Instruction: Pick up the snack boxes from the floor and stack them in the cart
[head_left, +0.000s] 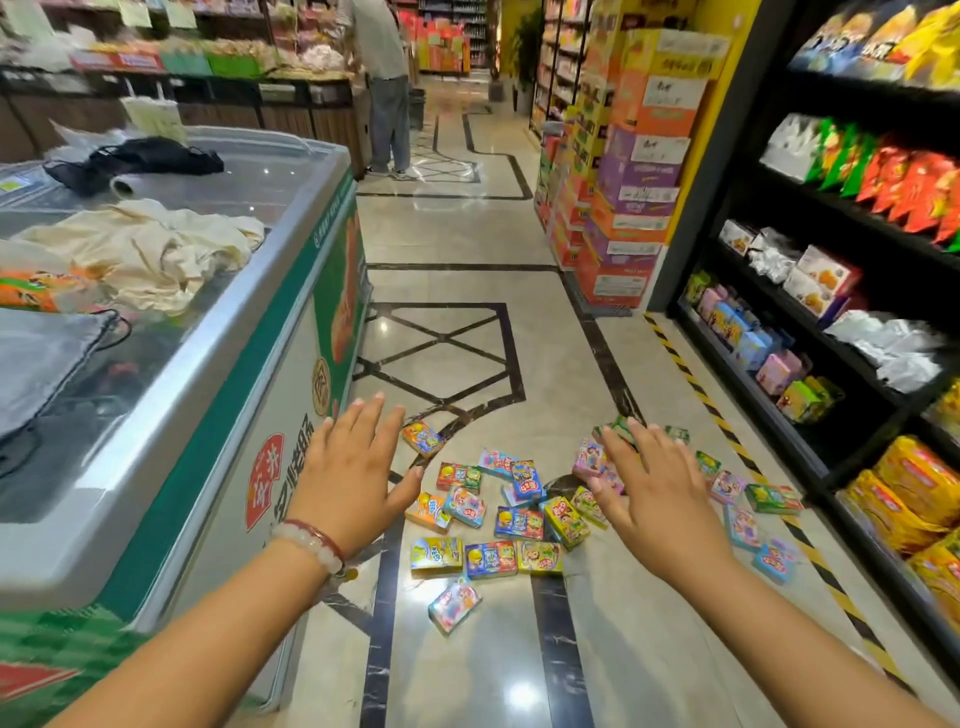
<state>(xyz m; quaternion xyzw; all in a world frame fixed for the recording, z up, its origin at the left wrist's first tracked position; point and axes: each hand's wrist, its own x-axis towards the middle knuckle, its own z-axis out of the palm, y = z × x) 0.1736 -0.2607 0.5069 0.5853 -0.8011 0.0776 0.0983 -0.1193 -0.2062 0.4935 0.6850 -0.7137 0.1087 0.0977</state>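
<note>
Both bare arms reach forward over the glossy beige tiled floor (467, 234) with its dark inlaid lines. The left hand (353, 478), with a red-and-white bead bracelet (311, 540) on its wrist, is spread flat, fingers straight and holding nothing; the right hand (654, 493) is likewise splayed with straight, empty fingers. Below and between them the small, brightly coloured cardboard snack boxes (498, 509) lie scattered on the floor, some flat, some tilted, a few touching one another; several more lie past the right hand, near the black-and-yellow striped floor tape (727, 441). A white-and-green chest freezer (291, 332) with a glass lid stands to the left, cream cloth (156, 249) bunched on top. Black shelving (779, 415) with packaged snacks lines the right. A person (387, 88) stands far down the aisle, perhaps facing the counter, though blurred.
</note>
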